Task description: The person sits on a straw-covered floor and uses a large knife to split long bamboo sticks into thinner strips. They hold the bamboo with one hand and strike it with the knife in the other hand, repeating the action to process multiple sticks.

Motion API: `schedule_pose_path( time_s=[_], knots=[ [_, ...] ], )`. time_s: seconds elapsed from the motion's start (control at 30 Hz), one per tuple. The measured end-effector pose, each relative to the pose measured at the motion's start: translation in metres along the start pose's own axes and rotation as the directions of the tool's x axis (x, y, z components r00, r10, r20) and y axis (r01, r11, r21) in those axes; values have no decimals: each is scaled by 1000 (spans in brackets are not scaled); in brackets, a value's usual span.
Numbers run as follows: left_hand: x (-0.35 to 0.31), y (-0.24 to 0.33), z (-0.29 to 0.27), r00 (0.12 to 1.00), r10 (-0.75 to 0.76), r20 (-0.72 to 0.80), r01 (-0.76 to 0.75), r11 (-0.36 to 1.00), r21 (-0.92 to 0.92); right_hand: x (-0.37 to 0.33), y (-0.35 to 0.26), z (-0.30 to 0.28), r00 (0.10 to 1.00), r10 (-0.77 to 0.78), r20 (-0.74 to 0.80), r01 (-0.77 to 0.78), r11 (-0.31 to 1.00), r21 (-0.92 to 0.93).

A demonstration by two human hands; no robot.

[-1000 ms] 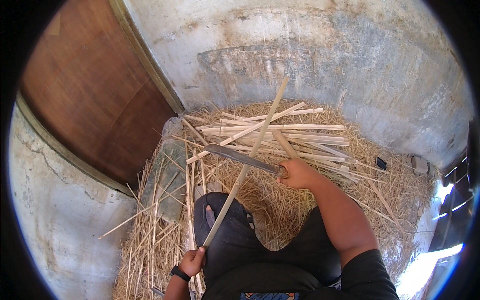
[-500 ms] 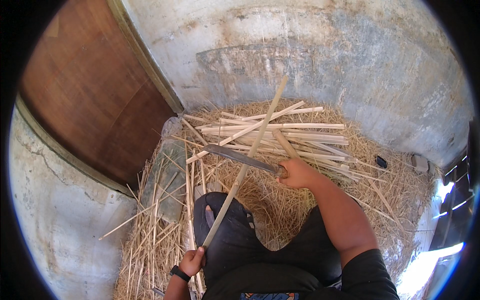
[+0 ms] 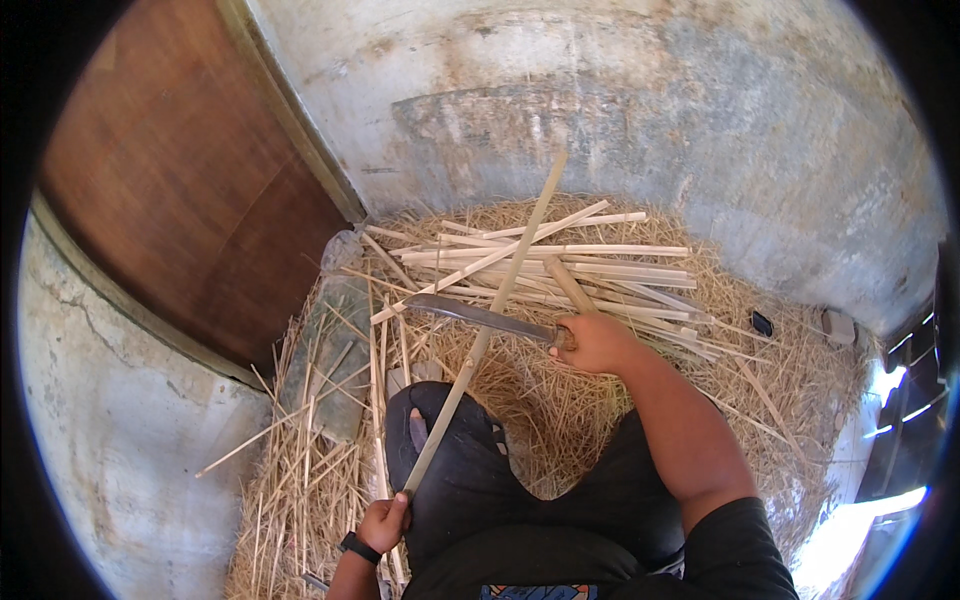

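My left hand point(image 3: 384, 522), at the lower left, is closed around the near end of a long bamboo strip point(image 3: 462, 380). The strip slants up and away over my left thigh, its far end raised toward the wall. My right hand point(image 3: 598, 343) grips the handle of a machete point(image 3: 470, 312), whose dark blade points left and crosses the strip about midway. Whether blade and strip touch, I cannot tell. Just beyond my right hand is a short, thick wooden stick point(image 3: 570, 284), its lower end hidden by the hand.
Pale split strips point(image 3: 600, 252) lie piled on straw-like shavings point(image 3: 800, 380) against the stained wall point(image 3: 650, 120). More thin slivers point(image 3: 300, 500) cover the left side, near a grey slab point(image 3: 330, 370). A brown door point(image 3: 190, 180) stands at left; a small black object point(image 3: 762, 324) lies at right.
The strip's far end has shifted slightly left, and the machete blade has moved a little along with it. Both hands keep their holds.
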State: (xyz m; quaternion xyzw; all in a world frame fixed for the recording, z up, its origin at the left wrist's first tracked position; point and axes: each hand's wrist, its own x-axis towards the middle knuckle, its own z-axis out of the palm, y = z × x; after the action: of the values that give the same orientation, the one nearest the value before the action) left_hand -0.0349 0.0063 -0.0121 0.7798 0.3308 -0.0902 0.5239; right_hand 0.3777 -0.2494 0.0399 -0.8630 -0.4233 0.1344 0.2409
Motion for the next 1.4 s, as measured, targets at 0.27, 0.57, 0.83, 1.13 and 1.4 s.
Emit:
schedule_pose_path(
  time_s=[0.27,0.57,0.83,1.13,1.4],
  knots=[
    [-9,11,8,988,104,-118,-70,961,267,4,4,-10,992,124,22,-124,992,29],
    [-14,19,18,956,201,-214,-93,899,429,-11,-15,-27,962,-110,251,92,992,84],
    [-15,19,21,950,211,-232,-74,870,488,-15,-15,-26,997,-43,67,45,998,-32],
    [-19,30,22,954,195,-229,-55,862,504,-6,23,-23,992,126,26,-127,989,74],
    [-15,25,18,958,194,-211,-70,873,483,-15,-14,-21,978,-106,182,121,990,-70]
  ],
)
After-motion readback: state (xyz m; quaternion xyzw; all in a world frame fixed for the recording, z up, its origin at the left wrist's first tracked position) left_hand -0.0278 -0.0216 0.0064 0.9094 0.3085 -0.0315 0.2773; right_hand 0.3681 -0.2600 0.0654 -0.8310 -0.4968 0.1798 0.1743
